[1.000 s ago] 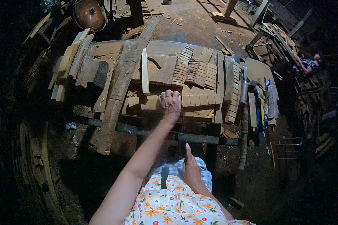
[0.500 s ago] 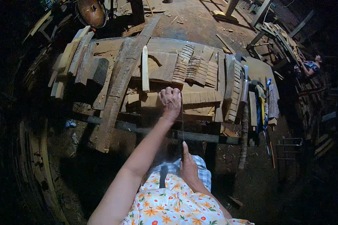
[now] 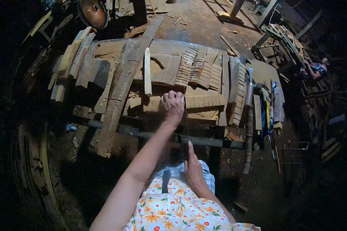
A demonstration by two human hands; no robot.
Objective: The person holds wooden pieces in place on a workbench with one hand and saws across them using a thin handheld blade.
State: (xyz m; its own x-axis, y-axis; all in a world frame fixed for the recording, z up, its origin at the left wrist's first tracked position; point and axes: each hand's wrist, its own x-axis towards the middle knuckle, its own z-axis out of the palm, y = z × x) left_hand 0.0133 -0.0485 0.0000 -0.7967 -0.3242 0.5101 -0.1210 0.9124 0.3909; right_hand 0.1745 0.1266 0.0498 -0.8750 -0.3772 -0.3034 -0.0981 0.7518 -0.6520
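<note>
My left hand (image 3: 172,107) is closed over a pale wooden bar (image 3: 204,101), pressing it down on the workbench. Evenly spaced cuts run across the bar to the right of my fingers. Lower down, my right hand (image 3: 193,169) grips a handsaw, its index finger stretched along the handle. The saw's thin blade (image 3: 187,119), seen nearly edge-on, crosses the bar right beside my left knuckles. Most of the handle is hidden in my palm. Just beyond my left hand, a pale wooden strip (image 3: 147,73) lies pointing away.
A long rough plank (image 3: 121,84) slants over the bench's left side, near stacked wood blocks (image 3: 81,65). Notched wood pieces (image 3: 187,65) lie behind the bar. At the right are a chisel (image 3: 250,88) and more tools. A person (image 3: 316,70) is at the far right.
My right hand has slid the saw slightly forward along the cut. My left hand keeps its hold on the bar. The whole view has shifted a little.
</note>
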